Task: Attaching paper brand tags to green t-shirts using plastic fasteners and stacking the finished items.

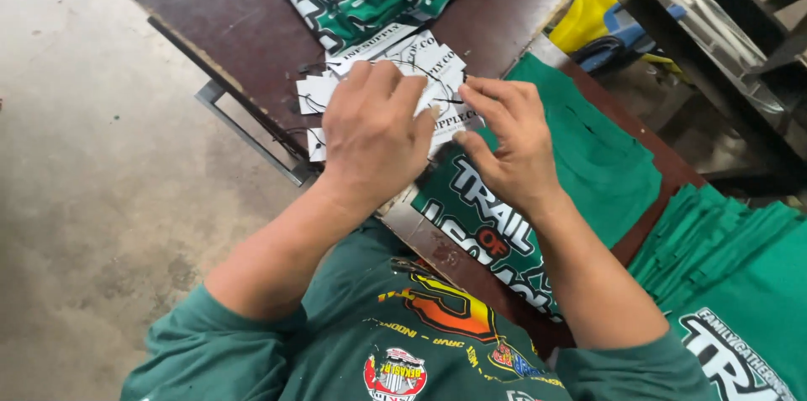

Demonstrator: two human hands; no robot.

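Both hands on a heap of white paper tags [420, 65]

The left hand [374, 128], fingers together, presses flat on the tags; at its 3 o'clock the right hand [508, 145] pinches one tag's edge. Tags overlap, uncountable; one green printed shirt [496, 233] lies at 6 o'clock on the brown table [235, 23]

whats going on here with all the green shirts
A person in a green printed shirt leans over a dark brown table. Both hands work a pile of white paper hang tags with black strings: the left hand presses on the pile, the right hand picks at a tag. Folded green printed shirts lie beneath and in stacks alongside.
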